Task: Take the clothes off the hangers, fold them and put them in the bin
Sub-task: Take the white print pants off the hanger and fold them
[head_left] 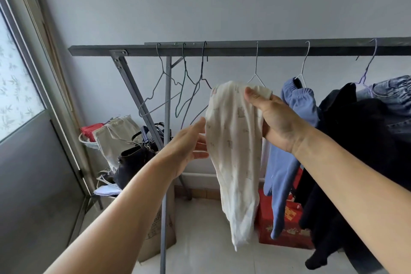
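Right hand (pixel 275 118) pinched the top edge of the white garment (pixel 233 153), which hung below its wire hanger (pixel 256 73) on the rail (pixel 222 49); left hand (pixel 189 147), fingers straight, touched its side. To do the step well, lift the cloth clear of the hanger, keeping it spread for folding.

Two bare forearms are showing, both running in from the bottom edge, no sleeves showing on either one. Left hand (pixel 191 140) is showing bare, no glove, no ring or band showing on the visible fingers. Right hand (pixel 274 118) is also showing bare, wrist creases showing, short plain thumbnail showing, no watch or bracelet showing at either wrist.
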Tool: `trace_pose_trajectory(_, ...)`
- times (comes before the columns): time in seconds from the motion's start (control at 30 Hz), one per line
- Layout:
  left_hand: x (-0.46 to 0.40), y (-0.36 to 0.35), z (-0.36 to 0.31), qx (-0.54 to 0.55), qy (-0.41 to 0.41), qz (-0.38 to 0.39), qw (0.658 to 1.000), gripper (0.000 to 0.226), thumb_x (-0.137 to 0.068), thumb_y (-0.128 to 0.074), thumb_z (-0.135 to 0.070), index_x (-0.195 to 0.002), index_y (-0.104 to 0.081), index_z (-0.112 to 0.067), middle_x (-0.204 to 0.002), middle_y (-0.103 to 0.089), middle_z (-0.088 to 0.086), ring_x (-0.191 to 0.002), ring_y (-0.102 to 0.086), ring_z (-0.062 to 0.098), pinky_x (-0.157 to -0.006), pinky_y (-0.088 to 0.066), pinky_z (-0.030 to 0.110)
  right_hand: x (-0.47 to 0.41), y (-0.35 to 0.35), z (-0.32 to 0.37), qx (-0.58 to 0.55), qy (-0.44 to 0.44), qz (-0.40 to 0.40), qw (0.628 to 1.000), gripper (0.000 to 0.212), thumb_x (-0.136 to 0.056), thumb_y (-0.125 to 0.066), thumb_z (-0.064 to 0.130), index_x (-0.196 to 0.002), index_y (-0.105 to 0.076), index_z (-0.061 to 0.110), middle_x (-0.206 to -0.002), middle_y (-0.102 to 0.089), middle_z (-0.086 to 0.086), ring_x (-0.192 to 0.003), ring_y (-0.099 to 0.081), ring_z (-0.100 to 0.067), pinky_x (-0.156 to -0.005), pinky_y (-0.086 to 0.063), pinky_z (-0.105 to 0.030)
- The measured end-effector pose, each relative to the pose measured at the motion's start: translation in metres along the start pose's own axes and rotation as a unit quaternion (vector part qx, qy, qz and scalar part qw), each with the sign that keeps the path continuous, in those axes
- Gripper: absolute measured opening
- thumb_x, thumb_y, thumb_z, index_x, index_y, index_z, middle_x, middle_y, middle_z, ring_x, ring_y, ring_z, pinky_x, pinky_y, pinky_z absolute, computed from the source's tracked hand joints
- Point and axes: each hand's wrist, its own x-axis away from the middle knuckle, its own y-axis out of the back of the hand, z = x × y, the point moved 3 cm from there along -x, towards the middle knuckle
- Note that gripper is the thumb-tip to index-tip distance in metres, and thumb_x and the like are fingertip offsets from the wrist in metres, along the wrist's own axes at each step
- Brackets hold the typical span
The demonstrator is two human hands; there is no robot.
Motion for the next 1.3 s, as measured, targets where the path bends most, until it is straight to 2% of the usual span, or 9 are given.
trace_pose_trajectory(0.1,0.005,-0.011,-0.003,0.014,0.019,0.049,0.999,0.055,-0.103,-0.032,-0.052,-0.115,-0.067,-0.011,-0.103,-0.075,0.014,-0.102,-0.068,0.028,-0.098,-0.05,0.041,0.0,-0.003,-0.002,0.006,-0.003,-0.007,1.0,0.037,-0.099,-0.053,0.028,-0.127,-0.059,0.006,-0.118,-0.069,-0.016,-0.105,-0.068,-0.029,-0.088,-0.056,-0.044)
trace_pose_trajectory(0.2,0.005,-0.012,-0.011,0.151,0.02,0.061,0.986,0.05,-0.102,-0.039,-0.047,-0.096,-0.078,-0.016,-0.08,-0.07,0.01,-0.079,-0.064,0.025,-0.088,-0.048,0.041,0.002,-0.003,-0.001,0.025,-0.004,0.0,1.0,0.039,-0.1,-0.05,0.03,-0.128,-0.06,0.005,-0.123,-0.065,-0.019,-0.106,-0.066,-0.031,-0.094,-0.053,-0.051)
trace_pose_trajectory(0.4,0.0,0.002,-0.017,0.339,-0.026,-0.01,0.941,0.039,-0.09,-0.061,-0.007,-0.125,-0.065,-0.024,-0.103,-0.069,0.002,-0.093,-0.06,0.018,-0.096,-0.048,0.039,-0.001,0.008,0.003,0.014,0.009,-0.007,1.0,0.04,-0.1,-0.049,0.033,-0.13,-0.058,0.009,-0.127,-0.064,-0.017,-0.114,-0.064,-0.033,-0.095,-0.051,-0.054)
trace_pose_trajectory(0.57,0.01,0.01,-0.028,0.136,-0.102,-0.092,0.981,0.041,-0.081,-0.067,0.011,-0.121,-0.064,-0.001,-0.103,-0.073,0.009,-0.087,-0.07,0.018,-0.082,-0.059,0.026,-0.004,0.013,-0.004,0.041,0.03,-0.046,0.998,0.021,-0.099,-0.053,0.027,-0.108,-0.06,0.009,-0.1,-0.067,-0.015,-0.09,-0.065,-0.031,-0.081,-0.054,-0.048)
trace_pose_trajectory(0.77,0.014,0.02,-0.034,-0.206,-0.121,-0.114,0.964,0.018,-0.086,-0.074,-0.029,-0.09,-0.074,-0.012,-0.075,-0.07,0.001,-0.066,-0.057,0.011,-0.069,-0.047,0.027,-0.01,0.027,-0.009,0.1,0.007,-0.126,0.987,0.026,-0.096,-0.059,0.033,-0.107,-0.063,0.01,-0.082,-0.07,-0.01,-0.073,-0.067,-0.027,-0.073,-0.057,-0.044)
trace_pose_trajectory(0.9,0.016,0.014,-0.028,-0.125,-0.084,-0.007,0.989,0.048,-0.092,-0.06,-0.042,-0.107,-0.068,0.002,-0.108,-0.071,0.02,-0.106,-0.066,0.034,-0.103,-0.048,0.046,-0.008,0.028,-0.017,0.069,-0.069,-0.063,0.993,0.05,-0.094,-0.059,0.041,-0.126,-0.051,0.003,-0.104,-0.069,-0.016,-0.101,-0.068,-0.039,-0.083,-0.056,-0.055)
trace_pose_trajectory(1.07,0.018,0.003,-0.024,0.02,-0.065,-0.006,0.998,0.035,-0.102,-0.051,-0.026,-0.113,-0.059,0.006,-0.09,-0.063,0.015,-0.078,-0.064,0.023,-0.08,-0.057,0.043,0.008,0.027,-0.033,0.099,-0.138,0.092,0.981,0.056,-0.084,-0.064,-0.008,-0.132,-0.053,0.019,-0.114,-0.07,-0.014,-0.098,-0.07,-0.027,-0.078,-0.06,-0.042)
trace_pose_trajectory(1.2,0.016,0.006,-0.024,0.163,-0.037,-0.063,0.984,0.036,-0.1,-0.054,-0.027,-0.109,-0.062,0.007,-0.091,-0.069,0.017,-0.079,-0.067,0.023,-0.082,-0.057,0.04,0.003,0.027,-0.039,0.074,-0.1,0.001,0.992,0.038,-0.084,-0.061,-0.013,-0.116,-0.063,0.007,-0.098,-0.072,-0.011,-0.084,-0.07,-0.022,-0.072,-0.059,-0.031)
trace_pose_trajectory(1.3,0.018,0.005,-0.018,0.123,-0.021,-0.008,0.992,0.072,-0.084,-0.074,-0.04,-0.131,-0.048,0.008,-0.114,-0.064,0.021,-0.087,-0.065,0.022,-0.07,-0.06,0.035,0.0,0.025,-0.038,0.055,-0.091,-0.063,0.992,0.009,-0.085,-0.065,-0.008,-0.089,-0.066,0.0,-0.075,-0.071,-0.01,-0.063,-0.068,-0.018,-0.062,-0.058,-0.027)
